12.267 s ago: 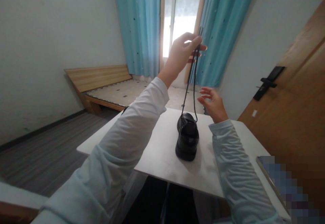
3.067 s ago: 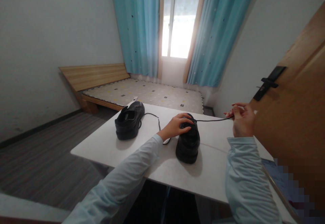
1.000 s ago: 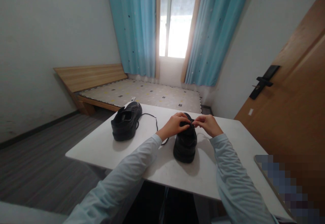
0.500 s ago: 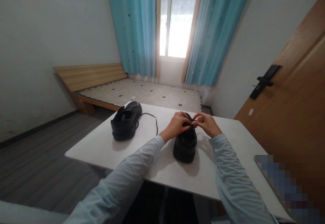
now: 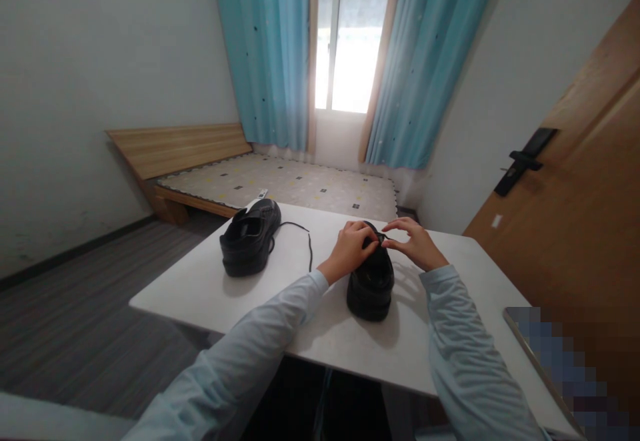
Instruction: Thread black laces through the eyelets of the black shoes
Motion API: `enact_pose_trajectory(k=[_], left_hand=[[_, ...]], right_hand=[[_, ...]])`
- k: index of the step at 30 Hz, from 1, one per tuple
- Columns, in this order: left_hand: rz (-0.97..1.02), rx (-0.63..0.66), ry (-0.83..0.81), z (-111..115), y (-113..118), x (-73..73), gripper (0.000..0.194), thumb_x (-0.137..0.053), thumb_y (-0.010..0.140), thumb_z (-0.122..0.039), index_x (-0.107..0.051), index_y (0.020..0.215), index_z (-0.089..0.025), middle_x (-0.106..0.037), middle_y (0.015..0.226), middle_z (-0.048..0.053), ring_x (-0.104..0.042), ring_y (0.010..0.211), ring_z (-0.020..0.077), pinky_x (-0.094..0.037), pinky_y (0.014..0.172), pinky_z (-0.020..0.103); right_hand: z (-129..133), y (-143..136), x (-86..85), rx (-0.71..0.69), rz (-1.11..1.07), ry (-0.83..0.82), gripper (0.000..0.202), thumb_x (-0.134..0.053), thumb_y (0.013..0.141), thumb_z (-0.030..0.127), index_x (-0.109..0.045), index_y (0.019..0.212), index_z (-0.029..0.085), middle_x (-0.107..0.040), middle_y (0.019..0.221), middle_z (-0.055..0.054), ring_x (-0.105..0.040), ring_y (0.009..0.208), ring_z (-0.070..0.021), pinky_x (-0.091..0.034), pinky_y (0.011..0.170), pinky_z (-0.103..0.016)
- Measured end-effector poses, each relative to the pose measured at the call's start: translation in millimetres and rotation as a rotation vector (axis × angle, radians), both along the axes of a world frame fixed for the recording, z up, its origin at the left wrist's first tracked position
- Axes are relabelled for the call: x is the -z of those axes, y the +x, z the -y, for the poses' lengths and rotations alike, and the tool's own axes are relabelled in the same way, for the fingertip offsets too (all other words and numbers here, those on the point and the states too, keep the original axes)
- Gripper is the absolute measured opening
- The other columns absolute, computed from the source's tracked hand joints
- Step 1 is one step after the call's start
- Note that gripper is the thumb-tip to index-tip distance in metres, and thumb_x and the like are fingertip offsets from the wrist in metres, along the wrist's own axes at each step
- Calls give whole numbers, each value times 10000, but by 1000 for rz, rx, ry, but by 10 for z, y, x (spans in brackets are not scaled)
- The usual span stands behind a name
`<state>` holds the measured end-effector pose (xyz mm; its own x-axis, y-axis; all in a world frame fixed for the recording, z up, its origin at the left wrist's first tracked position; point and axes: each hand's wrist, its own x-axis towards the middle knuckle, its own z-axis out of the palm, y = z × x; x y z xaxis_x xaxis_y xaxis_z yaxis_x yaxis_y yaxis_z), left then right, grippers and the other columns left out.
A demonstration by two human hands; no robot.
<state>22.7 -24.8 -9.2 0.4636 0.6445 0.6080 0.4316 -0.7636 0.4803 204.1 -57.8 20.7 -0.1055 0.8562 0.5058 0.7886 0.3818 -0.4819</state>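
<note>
A black shoe (image 5: 371, 291) stands on the white table (image 5: 200, 307) in front of me, its heel toward me. My left hand (image 5: 353, 249) is closed at the lacing on its upper, thumb and fingers pinching there. On the other side, my right hand (image 5: 414, 244) has its thumb and forefinger at a dark shoelace (image 5: 383, 235) beside the tongue; the exact grip is small to make out. The fingers partly cover the front of this shoe. A second black shoe (image 5: 247, 241) sits to the left, its loose lace (image 5: 311, 251) trailing over the tabletop.
Beyond the table is a bed (image 5: 290, 184) with a patterned mattress and wooden headboard (image 5: 185, 147). Blue curtains (image 5: 270, 61) flank a bright window (image 5: 345, 61). A wooden door (image 5: 575, 227) with a black handle stands at the right. A blurred, pixelated patch covers the lower right.
The shoe's heel has swung slightly to the right. My right hand has shifted a little right, with thumb and forefinger spread wider. My left hand remains at the lacing.
</note>
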Motion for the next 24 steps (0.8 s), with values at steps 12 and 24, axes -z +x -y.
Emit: enact_pose_trajectory(k=[12, 24], left_hand=[[155, -55, -14, 53, -76, -117, 84, -478, 852, -239, -534, 841, -177, -611, 877, 46, -540, 881, 179, -412, 817, 322], [891, 453, -704, -36, -244, -238, 181, -403, 887, -375, -331, 880, -209, -656, 830, 14, -652, 803, 135, -474, 815, 345]], right_hand=[[43, -61, 44, -135, 39, -156, 627, -728, 631, 436, -532, 1184, 214, -607, 1180, -78, -554, 1111, -267, -400, 982, -432], [-27, -47, 156, -231, -87, -219, 621, -731, 637, 421, -519, 1174, 193, -588, 1195, -107, -560, 1102, -241, -419, 986, -429]])
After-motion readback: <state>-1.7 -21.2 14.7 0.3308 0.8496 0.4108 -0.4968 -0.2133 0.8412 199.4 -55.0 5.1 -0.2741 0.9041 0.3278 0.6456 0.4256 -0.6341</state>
